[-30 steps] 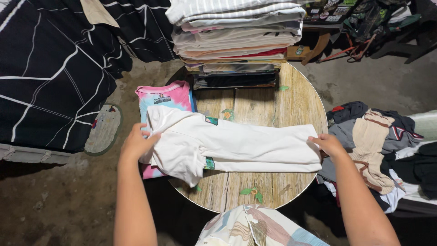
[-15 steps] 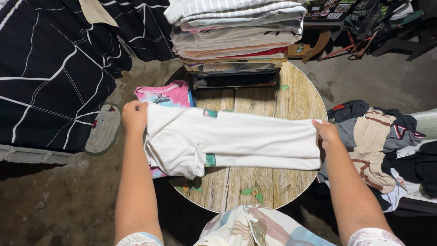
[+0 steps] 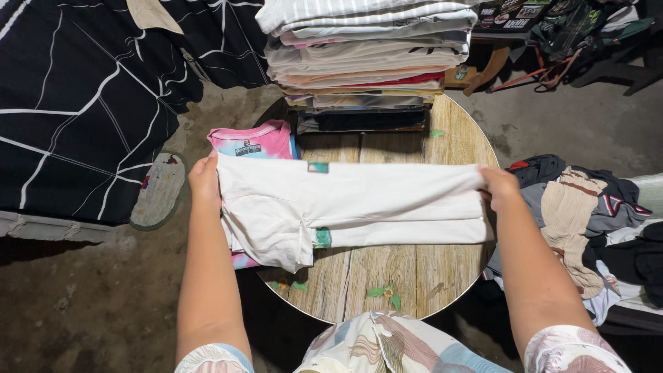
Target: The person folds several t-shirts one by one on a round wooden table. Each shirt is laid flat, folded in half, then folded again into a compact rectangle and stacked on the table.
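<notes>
A white shirt (image 3: 359, 204), folded lengthwise, is stretched across a round wooden table (image 3: 407, 273). My left hand (image 3: 204, 181) grips its left end near the collar. My right hand (image 3: 498, 186) grips its right end at the table's edge. The upper layer is pulled taut between both hands, and a small green print shows at the top edge and at the fold. Under the shirt's left part lies a pink and blue tie-dye shirt (image 3: 254, 141).
A tall stack of folded clothes (image 3: 359, 62) stands at the table's far side. A heap of unfolded garments (image 3: 587, 221) lies to the right. A black cloth with white lines (image 3: 83, 103) hangs at the left, a mat (image 3: 159, 193) below it.
Both hands have lifted the shirt's ends and drawn the upper layer away from me, toward the stack, pulling it taut. The shirt is narrower and straighter than a second ago.
</notes>
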